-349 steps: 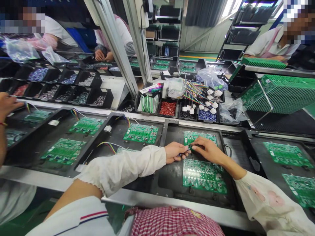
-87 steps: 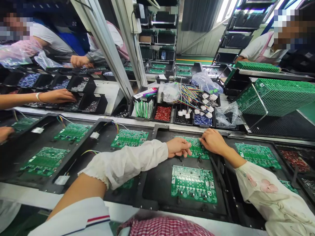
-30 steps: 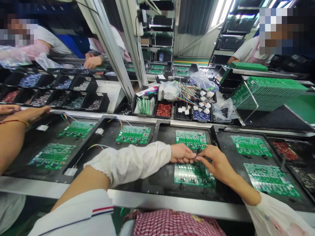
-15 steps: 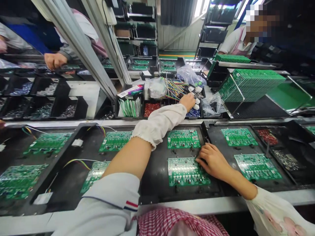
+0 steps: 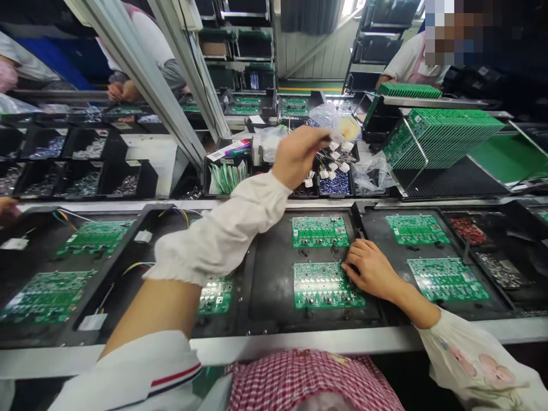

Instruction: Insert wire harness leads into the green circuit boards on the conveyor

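Observation:
My left hand (image 5: 300, 153) is raised over the parts bins, fingers pinched together. Beyond its fingertips is a blurred pale-yellow thing (image 5: 349, 129); whether the fingers hold it I cannot tell. Close below lie wire leads with white connectors (image 5: 333, 167), over a bin of small blue parts (image 5: 334, 185). My right hand (image 5: 371, 270) rests with curled fingers at the upper right edge of a green circuit board (image 5: 323, 284), thumb and fingertip touching it. Anything between those fingers is hidden. A second circuit board (image 5: 320, 232) lies just behind, in the same black tray (image 5: 269, 274).
More trays with boards flank this one, including a board (image 5: 447, 279) at right. Green-striped packets (image 5: 226, 178) fill a bin. A rack of upright boards (image 5: 449, 140) stands at right. Metal posts (image 5: 128, 85) rise at left. Another person's hands (image 5: 124, 91) are across the line.
My left hand has lifted from the connectors and moved up and left. My right hand stays at the board's edge. The co-worker's hands across the line have come together.

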### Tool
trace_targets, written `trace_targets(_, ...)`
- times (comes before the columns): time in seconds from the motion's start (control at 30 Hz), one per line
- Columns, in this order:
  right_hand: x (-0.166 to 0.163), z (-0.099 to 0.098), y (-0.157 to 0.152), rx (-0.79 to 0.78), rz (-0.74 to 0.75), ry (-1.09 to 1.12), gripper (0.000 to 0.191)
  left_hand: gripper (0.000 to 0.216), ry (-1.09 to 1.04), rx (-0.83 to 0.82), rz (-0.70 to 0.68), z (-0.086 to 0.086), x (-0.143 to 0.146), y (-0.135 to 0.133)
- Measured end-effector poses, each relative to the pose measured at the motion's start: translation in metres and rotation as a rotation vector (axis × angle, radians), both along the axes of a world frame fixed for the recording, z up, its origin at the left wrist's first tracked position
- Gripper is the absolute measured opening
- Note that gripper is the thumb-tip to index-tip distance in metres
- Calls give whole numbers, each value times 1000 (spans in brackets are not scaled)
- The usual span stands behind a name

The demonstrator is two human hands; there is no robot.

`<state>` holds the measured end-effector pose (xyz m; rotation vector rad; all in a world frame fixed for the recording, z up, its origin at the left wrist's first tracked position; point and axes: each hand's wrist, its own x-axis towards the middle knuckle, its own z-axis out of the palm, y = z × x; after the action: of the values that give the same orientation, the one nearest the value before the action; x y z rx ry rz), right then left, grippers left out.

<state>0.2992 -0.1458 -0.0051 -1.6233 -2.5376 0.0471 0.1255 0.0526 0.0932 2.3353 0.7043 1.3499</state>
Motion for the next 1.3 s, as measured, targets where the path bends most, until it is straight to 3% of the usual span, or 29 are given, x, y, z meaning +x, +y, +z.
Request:
trace_targets(0.1, 1, -1, 0, -13, 8, -6, 16, 24, -364, -438, -124, 2, -35, -43)
trace_targets(0.27, 0, -1, 1, -30, 10, -6, 17, 31, -424, -1146, -340, -31, -62, -90)
trace_targets(0.43, -1, -2, 0, -30, 11, -29, 17, 30, -403, -1499, -397, -66, -65, -104)
trace_targets(0.57, -1, 3, 3, -76, -4, 2, 20, 34, -399, -1560, -389, -81, -59, -109)
trace_targets(0.63, -7, 11, 6, -165, -43, 118, 21, 35, -370, -1582, -387, -83, -56, -111)
trace_targets(0.7, -19, 18, 8, -353, -58, 341, 22, 36, -343, -1602, -375, -84, -54, -111)
trace_targets(0.83, -50, 23, 11, -877, -65, 753, 24, 38, -347, -1586, -345, -82, -64, -104)
trace_targets(0.9, -60, 18, 21, -1000, -98, 848, 25, 37, -397, -1545, -300, -81, -77, -96)
trace_targets(0.97, -65, 9, 42, -880, -137, 882, 24, 33, -435, -1549, -283, -81, -90, -85)
trace_targets(1.07, -70, -9, 89, -430, -223, 820, 17, 30, -427, -1588, -304, -82, -102, -68)
trace_targets(1.1, -71, -16, 105, -361, -237, 810, 14, 30, -425, -1581, -291, -83, -103, -64)
trace_targets(1.2, -75, -34, 134, -317, -224, 814, 8, 26, -428, -1516, -199, -84, -104, -54)
trace_targets(1.3, -76, -45, 138, -313, -224, 824, 9, 21, -436, -1467, -147, -87, -104, -49)
